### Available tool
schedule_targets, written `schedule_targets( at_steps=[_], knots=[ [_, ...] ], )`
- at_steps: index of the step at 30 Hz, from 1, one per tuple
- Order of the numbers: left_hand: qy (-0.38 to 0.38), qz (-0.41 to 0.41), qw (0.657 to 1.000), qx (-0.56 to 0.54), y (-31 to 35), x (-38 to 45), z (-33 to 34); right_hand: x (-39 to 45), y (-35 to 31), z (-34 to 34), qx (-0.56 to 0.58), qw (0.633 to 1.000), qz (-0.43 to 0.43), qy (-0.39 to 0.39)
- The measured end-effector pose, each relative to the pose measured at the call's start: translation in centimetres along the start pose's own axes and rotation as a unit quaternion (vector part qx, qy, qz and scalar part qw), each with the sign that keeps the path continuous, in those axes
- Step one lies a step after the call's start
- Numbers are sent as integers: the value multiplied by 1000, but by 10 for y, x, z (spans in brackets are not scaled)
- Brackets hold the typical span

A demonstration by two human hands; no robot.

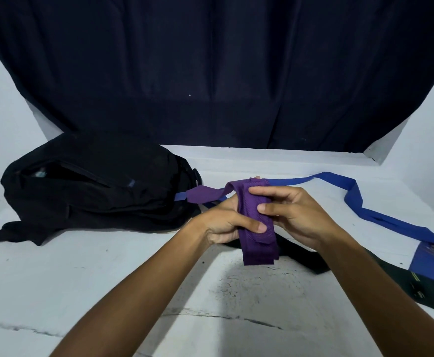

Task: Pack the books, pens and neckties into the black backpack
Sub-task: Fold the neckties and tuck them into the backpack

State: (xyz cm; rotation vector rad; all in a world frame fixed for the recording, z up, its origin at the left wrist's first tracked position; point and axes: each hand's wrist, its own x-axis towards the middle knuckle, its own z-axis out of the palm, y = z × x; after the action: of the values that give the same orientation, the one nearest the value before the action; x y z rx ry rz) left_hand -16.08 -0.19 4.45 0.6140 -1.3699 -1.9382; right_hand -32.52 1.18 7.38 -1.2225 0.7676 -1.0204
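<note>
- My left hand (226,222) gripped the folded purple necktie (255,222) from the left, thumb pressed across its front.
- My right hand (290,215) pinched the same necktie from the right.
- Its loose end trailed left towards the black backpack (94,191), which lay on the tabletop (56,279) at the far left.
- A blue necktie (352,199) and a dark necktie (313,261) lay on the right.

I saw a ribbed purple necktie (257,222), a plain royal-blue necktie (365,212), and a very dark green necktie (404,282) with thin gold marks. The backpack (94,191) was black, the tabletop (81,279) white, the curtain (210,73) navy.
</note>
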Motion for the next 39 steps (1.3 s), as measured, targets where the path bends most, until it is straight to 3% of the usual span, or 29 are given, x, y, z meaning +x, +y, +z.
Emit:
schedule_targets(
  at_steps=[5, 10, 14, 18, 21, 24, 26, 28, 33, 39],
  knots=[
    [35, 4, 999, -39, 6, -4, 4, -1, 3, 4, -2, 999, -25, 28],
    [68, -26, 986, -152, 7, 3, -1, -5, 4, 12, -101, 987, -101, 72],
    [62, -17, 975, -214, 7, 7, -5, -8, 3, 12, -134, 979, -140, 60],
    [37, -4, 984, -176, 10, 4, 2, -8, -2, 10, -146, 984, -101, 14],
    [-28, 21, 994, -105, 7, -1, 4, -9, -9, 9, -139, 987, -80, -19],
    [-5, 15, 999, -38, 0, -3, 4, -8, -9, 6, -202, 972, -113, -27],
    [12, 21, 999, -34, -1, -4, 5, -6, -4, 4, -217, 969, -117, 14],
    [30, 35, 999, -26, -2, -3, 3, -4, 0, 3, -180, 977, -104, 50],
    [42, 10, 999, -7, 0, 1, 3, -5, -3, 3, -34, 999, -3, 16],
    [25, -5, 997, -71, 11, 0, 10, -5, -3, -1, 30, 999, 6, -8]
  ],
)
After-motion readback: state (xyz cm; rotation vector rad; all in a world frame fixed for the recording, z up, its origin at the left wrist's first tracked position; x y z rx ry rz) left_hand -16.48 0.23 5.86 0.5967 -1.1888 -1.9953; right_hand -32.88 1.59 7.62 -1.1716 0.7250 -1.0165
